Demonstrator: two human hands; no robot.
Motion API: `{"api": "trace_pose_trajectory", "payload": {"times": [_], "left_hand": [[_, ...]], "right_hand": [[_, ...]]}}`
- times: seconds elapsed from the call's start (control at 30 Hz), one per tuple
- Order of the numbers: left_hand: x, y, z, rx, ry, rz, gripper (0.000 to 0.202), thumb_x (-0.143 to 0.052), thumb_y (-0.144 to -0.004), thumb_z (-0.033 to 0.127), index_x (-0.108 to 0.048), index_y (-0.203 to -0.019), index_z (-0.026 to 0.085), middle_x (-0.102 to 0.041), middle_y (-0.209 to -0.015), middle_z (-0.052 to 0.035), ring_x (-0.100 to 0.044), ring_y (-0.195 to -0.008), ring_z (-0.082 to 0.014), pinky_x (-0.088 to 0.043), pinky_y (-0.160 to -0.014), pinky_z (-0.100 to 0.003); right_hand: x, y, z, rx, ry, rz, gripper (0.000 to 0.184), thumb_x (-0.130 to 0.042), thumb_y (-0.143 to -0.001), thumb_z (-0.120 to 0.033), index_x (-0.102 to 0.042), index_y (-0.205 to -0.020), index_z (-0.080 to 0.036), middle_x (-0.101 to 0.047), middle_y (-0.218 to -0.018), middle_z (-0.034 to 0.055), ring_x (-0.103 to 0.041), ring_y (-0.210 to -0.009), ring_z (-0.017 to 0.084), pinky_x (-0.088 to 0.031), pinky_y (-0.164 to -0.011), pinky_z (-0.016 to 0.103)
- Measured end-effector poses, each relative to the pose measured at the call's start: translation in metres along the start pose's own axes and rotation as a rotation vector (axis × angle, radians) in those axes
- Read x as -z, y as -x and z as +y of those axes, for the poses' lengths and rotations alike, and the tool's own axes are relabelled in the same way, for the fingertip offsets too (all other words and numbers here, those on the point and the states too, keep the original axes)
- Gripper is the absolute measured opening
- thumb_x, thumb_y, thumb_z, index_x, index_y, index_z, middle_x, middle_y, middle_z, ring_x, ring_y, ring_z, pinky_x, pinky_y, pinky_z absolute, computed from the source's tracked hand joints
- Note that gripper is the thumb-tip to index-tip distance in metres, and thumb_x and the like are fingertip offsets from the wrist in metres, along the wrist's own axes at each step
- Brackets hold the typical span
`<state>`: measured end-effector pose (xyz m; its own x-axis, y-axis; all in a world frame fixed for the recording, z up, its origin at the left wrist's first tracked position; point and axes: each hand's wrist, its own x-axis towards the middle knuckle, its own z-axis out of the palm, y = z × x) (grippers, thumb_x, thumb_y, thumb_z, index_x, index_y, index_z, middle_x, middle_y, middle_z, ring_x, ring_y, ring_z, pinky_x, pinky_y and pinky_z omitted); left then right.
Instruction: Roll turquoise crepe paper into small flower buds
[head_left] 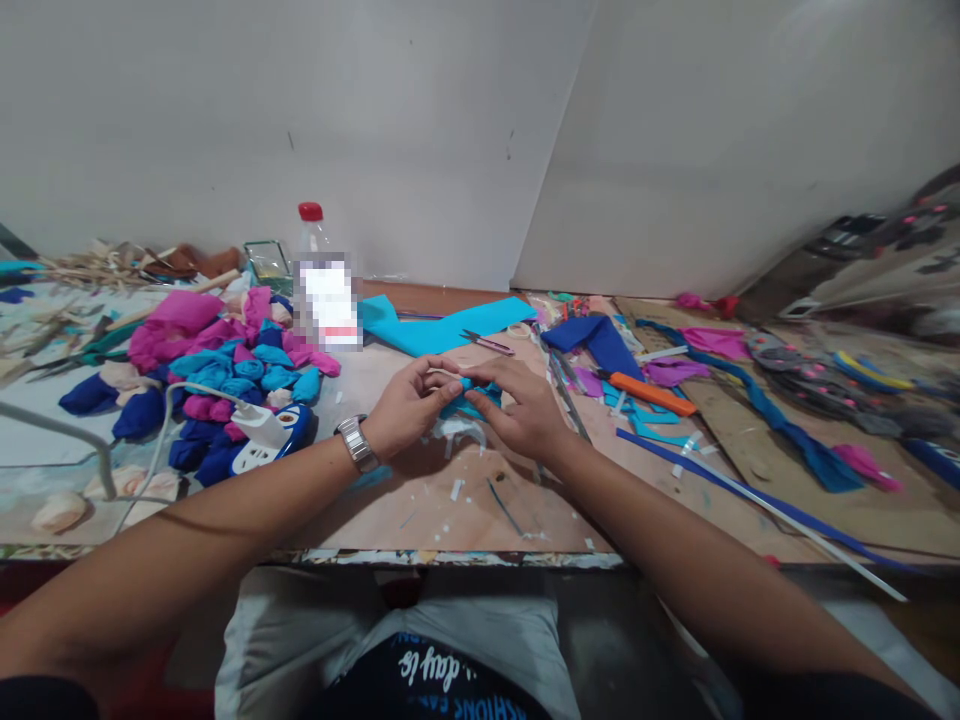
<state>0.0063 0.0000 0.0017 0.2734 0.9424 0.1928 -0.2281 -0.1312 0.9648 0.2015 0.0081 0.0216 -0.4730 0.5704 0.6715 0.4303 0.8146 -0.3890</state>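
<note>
My left hand (pixel 409 405) and my right hand (pixel 525 405) meet over the middle of the wooden table (pixel 420 500). Together they pinch a small rolled piece of turquoise fabric (pixel 469 395) between the fingertips. A thin pale stick pokes out at the top of the roll, near my left thumb. A metal watch (pixel 356 443) sits on my left wrist. Small white scraps lie on the table just under my hands.
A pile of pink, blue and turquoise fabric buds (pixel 225 370) lies at left beside a white power strip (pixel 266 430). Behind stand a red-capped bottle (pixel 322 290), a turquoise sheet (pixel 450 325) and scissors (pixel 486 342). An orange cutter (pixel 651 392) and fabric strips lie at right.
</note>
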Motion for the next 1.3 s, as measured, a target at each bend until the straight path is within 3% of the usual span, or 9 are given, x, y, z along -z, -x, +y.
{"api": "trace_pose_trajectory", "payload": {"times": [0.17, 0.3, 0.53, 0.83, 1.0, 1.1, 1.2, 1.3], "left_hand": [[-0.0003, 0.0009, -0.0023, -0.044, -0.079, 0.031, 0.041, -0.082, -0.078, 0.043, -0.057, -0.100, 0.019, -0.065, -0.102, -0.0047, -0.063, -0.095, -0.0166, -0.052, -0.082, -0.030], [0.0018, 0.0007, -0.0040, -0.058, -0.174, 0.114, 0.036, -0.079, -0.080, 0.042, -0.053, -0.092, 0.020, -0.060, -0.092, -0.0009, -0.059, -0.082, -0.0134, -0.051, -0.074, -0.027], [0.0038, 0.0016, -0.0008, -0.177, -0.395, 0.198, 0.028, -0.074, -0.084, 0.046, -0.066, -0.082, 0.019, -0.065, -0.090, -0.0051, -0.060, -0.084, -0.0175, -0.049, -0.074, -0.030], [0.0023, 0.0016, 0.0004, -0.075, -0.291, 0.134, 0.036, -0.065, -0.089, 0.054, -0.062, -0.085, 0.018, -0.062, -0.081, -0.0014, -0.054, -0.072, -0.0148, -0.045, -0.068, -0.028], [0.0027, 0.0034, -0.0009, -0.207, -0.419, 0.188, 0.029, -0.064, -0.092, 0.047, -0.061, -0.102, 0.020, -0.065, -0.104, -0.0055, -0.059, -0.089, -0.0174, -0.047, -0.081, -0.031], [0.0027, 0.0057, 0.0015, -0.303, -0.512, 0.116, 0.031, -0.064, -0.093, 0.043, -0.062, -0.115, 0.021, -0.066, -0.120, -0.0087, -0.061, -0.109, -0.0215, -0.046, -0.093, -0.035], [0.0027, 0.0066, 0.0022, -0.317, -0.533, 0.066, 0.028, -0.065, -0.093, 0.041, -0.065, -0.112, 0.021, -0.070, -0.115, -0.0076, -0.063, -0.108, -0.0217, -0.046, -0.095, -0.036], [0.0022, 0.0053, 0.0008, -0.288, -0.416, 0.051, 0.029, -0.069, -0.091, 0.042, -0.064, -0.109, 0.020, -0.070, -0.110, -0.0075, -0.064, -0.101, -0.0200, -0.049, -0.090, -0.034]], "right_hand": [[0.0004, 0.0000, -0.0004, -0.084, -0.023, 0.081, 0.013, -0.063, -0.094, -0.031, -0.066, -0.103, -0.022, -0.074, -0.100, 0.0069, -0.068, -0.089, 0.022, -0.055, -0.082, 0.038], [0.0012, 0.0001, -0.0007, -0.125, 0.007, 0.148, 0.014, -0.065, -0.093, -0.032, -0.066, -0.102, -0.022, -0.075, -0.099, 0.0061, -0.068, -0.087, 0.021, -0.055, -0.084, 0.039], [0.0004, 0.0017, -0.0008, -0.127, 0.046, 0.150, 0.013, -0.066, -0.092, -0.034, -0.067, -0.099, -0.023, -0.075, -0.096, 0.0057, -0.070, -0.090, 0.023, -0.055, -0.085, 0.040], [-0.0010, 0.0029, 0.0025, -0.209, -0.035, 0.197, 0.019, -0.063, -0.095, -0.038, -0.066, -0.103, -0.021, -0.074, -0.095, 0.0060, -0.068, -0.086, 0.021, -0.056, -0.079, 0.036], [-0.0006, 0.0023, 0.0043, -0.157, 0.018, 0.175, 0.018, -0.064, -0.094, -0.037, -0.068, -0.104, -0.022, -0.075, -0.098, 0.0069, -0.069, -0.088, 0.022, -0.056, -0.082, 0.038], [0.0000, 0.0011, 0.0034, -0.086, 0.059, 0.095, 0.016, -0.065, -0.094, -0.035, -0.070, -0.104, -0.023, -0.076, -0.096, 0.0067, -0.070, -0.086, 0.022, -0.055, -0.085, 0.041], [-0.0005, 0.0006, 0.0033, -0.015, 0.064, 0.066, 0.014, -0.067, -0.095, -0.032, -0.073, -0.104, -0.024, -0.078, -0.097, 0.0064, -0.071, -0.091, 0.023, -0.054, -0.089, 0.043], [-0.0011, 0.0008, 0.0044, 0.036, 0.051, 0.079, 0.014, -0.068, -0.095, -0.031, -0.075, -0.105, -0.025, -0.078, -0.097, 0.0062, -0.072, -0.093, 0.023, -0.054, -0.088, 0.041]]}}
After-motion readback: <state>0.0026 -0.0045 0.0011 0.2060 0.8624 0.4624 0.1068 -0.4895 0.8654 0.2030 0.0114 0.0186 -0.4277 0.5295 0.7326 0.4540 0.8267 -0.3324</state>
